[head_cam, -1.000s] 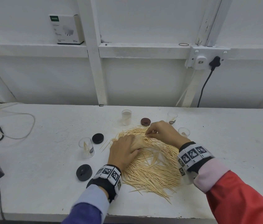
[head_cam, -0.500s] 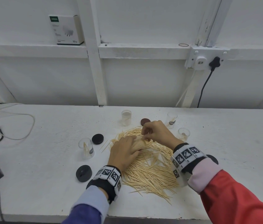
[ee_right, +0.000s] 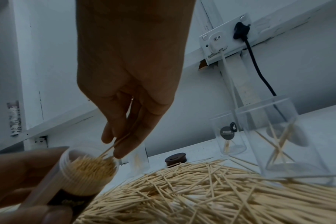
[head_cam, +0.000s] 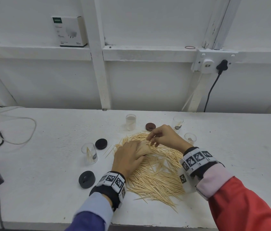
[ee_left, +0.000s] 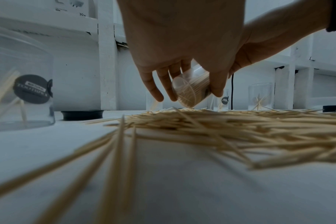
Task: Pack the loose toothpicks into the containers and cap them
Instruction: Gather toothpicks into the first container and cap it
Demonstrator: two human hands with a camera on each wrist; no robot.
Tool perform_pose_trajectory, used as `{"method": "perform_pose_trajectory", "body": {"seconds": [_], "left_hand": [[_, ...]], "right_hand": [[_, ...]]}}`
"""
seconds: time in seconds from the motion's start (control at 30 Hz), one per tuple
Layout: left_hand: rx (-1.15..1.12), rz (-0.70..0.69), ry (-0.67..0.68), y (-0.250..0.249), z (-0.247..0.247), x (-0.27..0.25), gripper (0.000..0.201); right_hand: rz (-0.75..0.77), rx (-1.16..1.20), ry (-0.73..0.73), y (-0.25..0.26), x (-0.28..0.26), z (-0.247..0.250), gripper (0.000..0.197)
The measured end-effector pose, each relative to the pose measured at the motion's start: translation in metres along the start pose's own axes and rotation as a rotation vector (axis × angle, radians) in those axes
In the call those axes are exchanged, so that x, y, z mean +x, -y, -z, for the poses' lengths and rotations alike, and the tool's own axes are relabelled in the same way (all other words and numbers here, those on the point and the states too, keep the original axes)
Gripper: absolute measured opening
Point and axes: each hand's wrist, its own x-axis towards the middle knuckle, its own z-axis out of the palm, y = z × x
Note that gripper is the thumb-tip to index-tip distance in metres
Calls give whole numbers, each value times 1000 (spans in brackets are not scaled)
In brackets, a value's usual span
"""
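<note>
My left grip [head_cam: 128,155] holds a tilted, nearly full container [ee_right: 86,171] above the toothpick pile [head_cam: 154,177]. My right grip [head_cam: 163,137] pinches toothpicks [ee_right: 113,145] at its mouth.

Left sleeve [head_cam: 91,214] purple with pale blue cuff, right sleeve [head_cam: 248,205] red with pink cuff, black wristbands carrying white square-coded marker tags
</note>
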Motion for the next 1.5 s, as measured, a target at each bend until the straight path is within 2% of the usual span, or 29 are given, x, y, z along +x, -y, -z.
{"method": "perform_pose_trajectory", "body": {"seconds": [0.43, 0.67, 0.9, 1.17, 1.27, 1.37, 1.5], "left_hand": [[11, -5, 20, -2, 2, 0, 56], [-11, -7, 11, -2, 2, -1, 54], [-15, -8, -3, -2, 3, -1, 57], [0, -10, -10, -2, 3, -1, 57], [1, -10, -10, -2, 3, -1, 56], [5, -6, -9, -1, 2, -2, 55], [16, 1, -5, -1, 2, -1, 53]], "right_hand": [[60, -27, -143, 4, -1, -8, 14], [93, -98, -125, 4, 0, -13, 8], [3, -162, -112, -2, 0, -9, 14], [0, 16, -103, -1, -3, -11, 14], [-20, 10, -133, -4, -1, -12, 15], [-50, -32, -94, -6, -1, -13, 18], [-22, 106, -66, -3, -4, -12, 18]]}}
